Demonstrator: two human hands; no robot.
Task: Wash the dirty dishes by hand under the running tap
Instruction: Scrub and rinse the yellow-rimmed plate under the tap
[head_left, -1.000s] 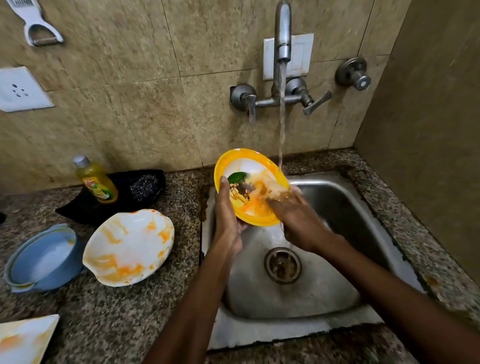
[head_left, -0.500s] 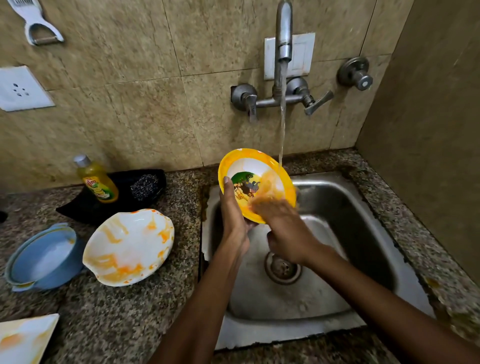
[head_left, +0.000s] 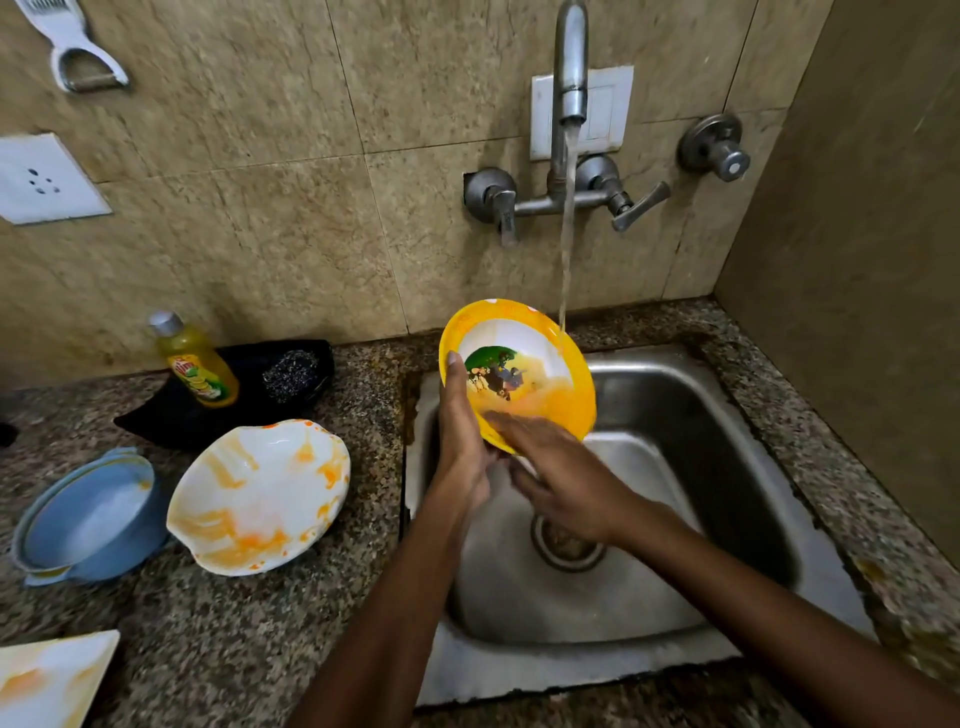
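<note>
Yellow bowl (head_left: 524, 364), tilted above the sink's (head_left: 727, 441) far left corner: left hand (head_left: 460, 431) grips its rim; right hand (head_left: 563, 478), fingers flat, rubs the near edge. Water (head_left: 567, 234) strikes the far rim; rotating the bowl should rinse remaining orange residue.

Speckled granite counter (head_left: 249, 623) with a steel sink (head_left: 753, 519) set into it. Left of the sink: a white bowl (head_left: 260, 499) smeared orange; farther left, a blue bowl (head_left: 88, 519). Behind the white bowl, a black tray (head_left: 244, 405) bearing a yellow soap bottle (head_left: 200, 371) and scrubber (head_left: 291, 371). A stained plate corner (head_left: 47, 680) lies nearest the viewer.
</note>
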